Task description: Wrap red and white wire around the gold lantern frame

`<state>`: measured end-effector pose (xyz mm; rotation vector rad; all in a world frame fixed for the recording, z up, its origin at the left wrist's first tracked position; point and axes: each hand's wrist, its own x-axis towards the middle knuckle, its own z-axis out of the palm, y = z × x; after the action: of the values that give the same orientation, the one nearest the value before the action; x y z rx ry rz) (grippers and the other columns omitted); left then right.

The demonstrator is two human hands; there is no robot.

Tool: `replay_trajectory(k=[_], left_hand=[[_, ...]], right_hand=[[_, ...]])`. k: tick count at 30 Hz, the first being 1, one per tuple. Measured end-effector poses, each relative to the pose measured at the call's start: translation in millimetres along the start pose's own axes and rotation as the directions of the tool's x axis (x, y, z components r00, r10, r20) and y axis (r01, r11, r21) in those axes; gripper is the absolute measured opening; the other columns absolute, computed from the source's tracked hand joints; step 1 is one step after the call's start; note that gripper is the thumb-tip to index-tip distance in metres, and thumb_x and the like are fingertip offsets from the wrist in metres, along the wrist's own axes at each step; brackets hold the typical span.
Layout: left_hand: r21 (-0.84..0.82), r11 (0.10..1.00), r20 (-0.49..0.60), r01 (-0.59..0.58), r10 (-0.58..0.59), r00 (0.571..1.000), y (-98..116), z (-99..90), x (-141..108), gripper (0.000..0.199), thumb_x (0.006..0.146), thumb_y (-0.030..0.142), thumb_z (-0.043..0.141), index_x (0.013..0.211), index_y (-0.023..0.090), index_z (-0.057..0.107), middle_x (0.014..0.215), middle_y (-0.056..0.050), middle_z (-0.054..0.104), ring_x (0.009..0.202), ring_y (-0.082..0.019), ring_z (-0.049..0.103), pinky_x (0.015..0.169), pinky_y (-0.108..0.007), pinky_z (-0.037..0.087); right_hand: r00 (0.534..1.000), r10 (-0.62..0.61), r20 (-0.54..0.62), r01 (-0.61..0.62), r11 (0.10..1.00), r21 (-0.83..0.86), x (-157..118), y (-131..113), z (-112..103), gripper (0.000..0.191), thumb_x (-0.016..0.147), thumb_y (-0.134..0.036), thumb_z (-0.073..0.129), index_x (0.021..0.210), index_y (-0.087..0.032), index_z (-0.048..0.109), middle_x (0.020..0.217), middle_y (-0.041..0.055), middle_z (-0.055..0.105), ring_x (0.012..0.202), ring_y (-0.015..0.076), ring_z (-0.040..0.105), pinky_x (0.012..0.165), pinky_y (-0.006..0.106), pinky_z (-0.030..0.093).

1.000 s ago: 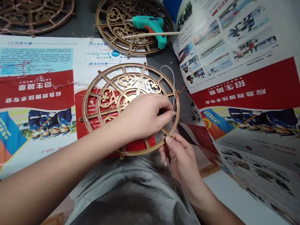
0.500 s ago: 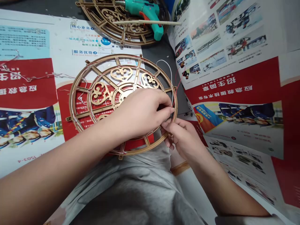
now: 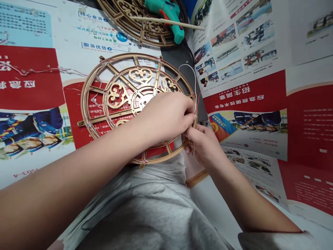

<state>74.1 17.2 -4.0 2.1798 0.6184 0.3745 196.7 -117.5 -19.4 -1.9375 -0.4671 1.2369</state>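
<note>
A gold openwork round frame (image 3: 114,114) with spokes and scroll ornaments lies before me, thin wires running along its rings. My left hand (image 3: 166,113) reaches across it, thumb and forefinger pinched together at the right rim. A white wire (image 3: 195,78) loops above the rim and runs down to those fingertips; a thin red wire (image 3: 200,93) curves beside it. Just below, my right hand (image 3: 201,139) grips the lower right rim with its thumb on top and fingers curled underneath. The exact spot between both hands' fingertips is hidden.
A teal glue gun (image 3: 177,32) and a thin wooden stick (image 3: 166,21) rest on another gold frame (image 3: 117,10) at the back. Printed sheets (image 3: 39,81) cover the table, and some stand up at the right (image 3: 249,90). A twisted wire (image 3: 24,73) trails left.
The view has shifted, so the frame and both hands appear slightly higher, the frame also a little further right. Both hands stay at the right rim, their fingers moving only slightly.
</note>
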Motion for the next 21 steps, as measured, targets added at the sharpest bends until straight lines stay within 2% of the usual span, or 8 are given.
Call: replay_trajectory(k=[5, 12, 21], left_hand=[[0.013, 1.0, -0.015, -0.021, 0.022, 1.0, -1.6, 2.1, -0.9, 0.018, 0.093, 0.029, 0.066, 0.086, 0.022, 0.081, 0.084, -0.001, 0.077, 0.079, -0.02, 0.065, 0.068, -0.035, 0.04], [-0.011, 1.0, -0.01, 0.001, -0.001, 1.0, -2.0, 1.0, -1.4, 0.018, 0.093, 0.03, 0.066, 0.086, 0.024, 0.081, 0.083, -0.001, 0.077, 0.08, -0.02, 0.067, 0.066, -0.035, 0.039], [0.021, 1.0, -0.01, -0.008, 0.008, 1.0, -0.9, 2.0, -0.1, 0.017, 0.093, 0.029, 0.065, 0.087, 0.023, 0.08, 0.085, -0.001, 0.076, 0.083, -0.021, 0.067, 0.069, -0.036, 0.04]], right_hand=[[1.0, -0.027, -0.014, 0.027, 1.0, 0.015, 0.1, 2.5, 2.1, 0.021, 0.076, -0.03, 0.071, 0.065, -0.02, 0.056, 0.054, -0.0038, 0.053, 0.039, 0.0095, 0.046, 0.037, 0.025, 0.032], [0.998, -0.027, 0.057, 0.024, 0.998, 0.059, -2.2, 0.6, -0.6, 0.029, 0.077, -0.038, 0.076, 0.068, -0.021, 0.055, 0.057, -0.0044, 0.054, 0.041, 0.0096, 0.047, 0.038, 0.024, 0.035], [0.998, -0.025, 0.052, 0.024, 0.999, 0.025, 2.7, 5.8, -3.5, 0.025, 0.082, -0.03, 0.07, 0.067, -0.021, 0.053, 0.051, -0.0055, 0.051, 0.039, 0.0097, 0.046, 0.038, 0.023, 0.034]])
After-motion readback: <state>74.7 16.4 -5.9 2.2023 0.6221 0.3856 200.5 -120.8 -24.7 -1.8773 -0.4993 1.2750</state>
